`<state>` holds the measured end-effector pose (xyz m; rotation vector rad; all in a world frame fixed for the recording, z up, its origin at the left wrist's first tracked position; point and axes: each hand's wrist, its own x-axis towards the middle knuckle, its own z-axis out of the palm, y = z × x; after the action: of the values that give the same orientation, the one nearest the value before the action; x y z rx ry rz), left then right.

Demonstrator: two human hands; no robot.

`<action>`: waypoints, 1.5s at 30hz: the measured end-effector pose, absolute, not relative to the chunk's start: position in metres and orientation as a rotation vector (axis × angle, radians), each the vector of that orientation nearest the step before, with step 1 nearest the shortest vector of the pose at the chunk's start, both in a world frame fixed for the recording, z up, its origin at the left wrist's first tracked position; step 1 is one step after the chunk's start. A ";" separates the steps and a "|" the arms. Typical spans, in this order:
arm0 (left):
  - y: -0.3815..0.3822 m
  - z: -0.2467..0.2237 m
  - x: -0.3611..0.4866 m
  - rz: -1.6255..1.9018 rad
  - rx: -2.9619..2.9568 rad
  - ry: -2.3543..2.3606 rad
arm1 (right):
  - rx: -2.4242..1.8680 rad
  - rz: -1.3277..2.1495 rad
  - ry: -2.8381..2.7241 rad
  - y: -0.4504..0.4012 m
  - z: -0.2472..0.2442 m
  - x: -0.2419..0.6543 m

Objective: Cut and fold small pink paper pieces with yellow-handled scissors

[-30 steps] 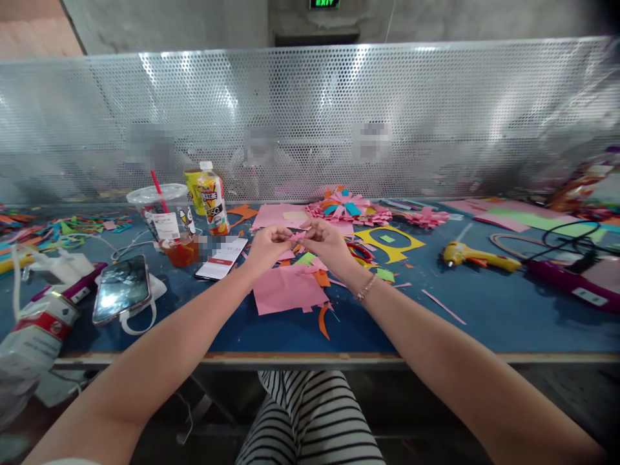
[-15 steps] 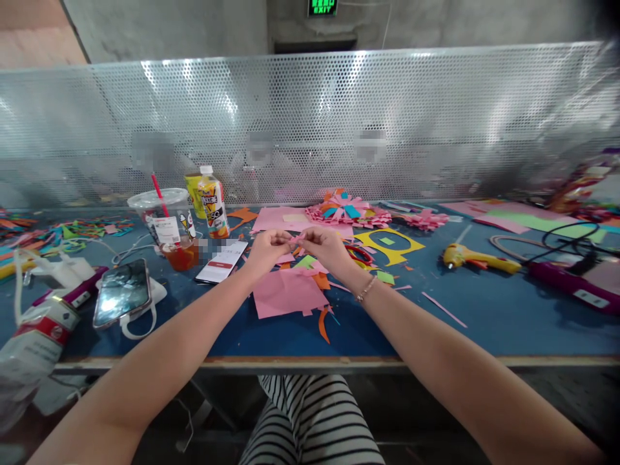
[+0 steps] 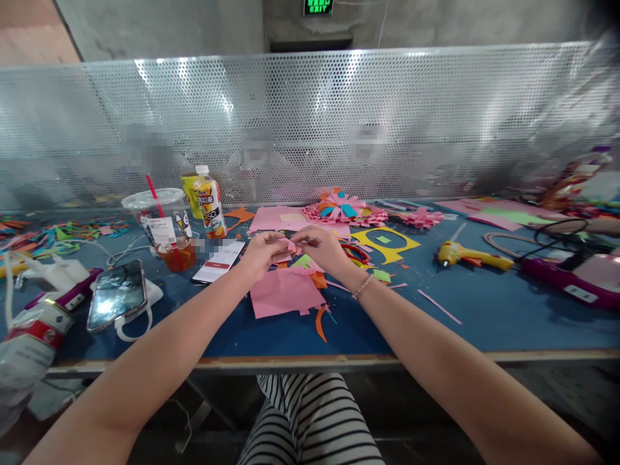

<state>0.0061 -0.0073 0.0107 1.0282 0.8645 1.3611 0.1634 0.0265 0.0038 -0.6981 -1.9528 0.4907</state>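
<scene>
A small piece of pink paper (image 3: 291, 246) is pinched between the fingertips of my left hand (image 3: 265, 254). My right hand (image 3: 320, 248) is close beside it, its thumb and fingers drawn together at the right edge of the piece; whether they grip it is too small to make out. Below both hands lies a pink sheet (image 3: 285, 294) with green and orange scraps at its right edge. Red-handled scissors (image 3: 356, 254) rest partly behind my right hand. Farther back sits a pile of fringed pink paper (image 3: 343, 208) with blue and orange bits.
On the left stand a lidded drink cup (image 3: 165, 226) and a bottle (image 3: 210, 203), near two phones (image 3: 117, 294). A yellow glue gun (image 3: 472, 256) and a purple power strip (image 3: 571, 284) lie right. A perforated metal screen (image 3: 300, 129) closes the back.
My fingertips have moved slightly apart, and more of the pink piece shows at my left hand. The whole view has shifted a little. An arm now shows at the far right edge.
</scene>
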 end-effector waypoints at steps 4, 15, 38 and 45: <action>-0.006 0.010 0.006 1.454 1.092 0.901 | -0.747 0.721 -1.852 0.027 0.004 0.163; -0.006 0.010 0.007 1.396 1.306 0.889 | -0.803 0.964 -1.931 0.015 0.009 0.162; 0.003 0.011 -0.004 1.277 1.521 1.041 | -0.983 0.624 -1.865 0.039 0.007 0.181; -0.003 0.008 0.005 1.173 1.729 1.183 | -0.838 0.798 -2.048 0.028 -0.001 0.165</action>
<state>0.0052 -0.0027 0.0083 1.7288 1.1827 1.1726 0.1651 0.0283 -0.0006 -0.8377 -2.0478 0.7981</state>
